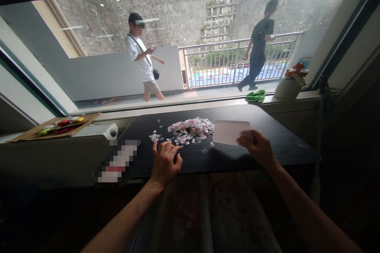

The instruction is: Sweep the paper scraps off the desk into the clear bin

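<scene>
My right hand [260, 148] grips the right end of a flat pale card [228, 131] with rounded corners, tilted above the dark table [285, 138]. Beside the card's left edge lies a heap of small white and pinkish paper-like pieces [192, 128]. My left hand [166, 160] is near the table's front edge, its fingers bent but apart, holding nothing. Just past its fingertips is a small cluster of loose pieces [154, 137], and a few more are scattered around the heap. Whether the left fingertips touch the tabletop, I cannot tell.
A blurred-out flat object [118, 163] lies at the table's left edge. Left of the table are a white heater-like unit [97, 130] and cardboard [32, 133] with colourful items. On the sill sit a green cloth [255, 96] and a pale bottle [287, 88]. Two people walk outside the window.
</scene>
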Motion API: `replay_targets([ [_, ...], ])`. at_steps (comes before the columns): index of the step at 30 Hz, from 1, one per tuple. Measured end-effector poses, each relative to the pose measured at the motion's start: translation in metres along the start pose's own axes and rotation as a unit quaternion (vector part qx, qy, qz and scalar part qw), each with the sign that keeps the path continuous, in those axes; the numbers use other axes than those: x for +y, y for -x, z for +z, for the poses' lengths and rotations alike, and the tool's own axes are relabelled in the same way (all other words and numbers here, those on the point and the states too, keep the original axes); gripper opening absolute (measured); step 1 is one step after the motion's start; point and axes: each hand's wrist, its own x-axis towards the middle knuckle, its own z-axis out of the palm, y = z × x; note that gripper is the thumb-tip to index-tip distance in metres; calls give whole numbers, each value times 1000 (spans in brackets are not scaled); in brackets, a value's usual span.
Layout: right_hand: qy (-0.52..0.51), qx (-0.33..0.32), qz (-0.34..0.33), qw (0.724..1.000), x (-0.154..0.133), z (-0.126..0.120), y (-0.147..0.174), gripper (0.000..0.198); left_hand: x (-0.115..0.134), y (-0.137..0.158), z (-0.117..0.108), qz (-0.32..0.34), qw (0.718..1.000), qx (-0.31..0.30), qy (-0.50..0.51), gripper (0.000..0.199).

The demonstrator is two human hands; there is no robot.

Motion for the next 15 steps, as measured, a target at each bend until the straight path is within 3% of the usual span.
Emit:
replay_targets([
  [3,13,42,2,999,-2,0,1,22,0,0,0,1,1000,1,3,21],
  [8,23,-23,-21,999,-6,0,2,23,0,0,-1,0,1000,-2,1,21],
  [15,9,-16,-3,1000,-9,9,6,23,1,-1,0,-6,1000,-6,8,22],
])
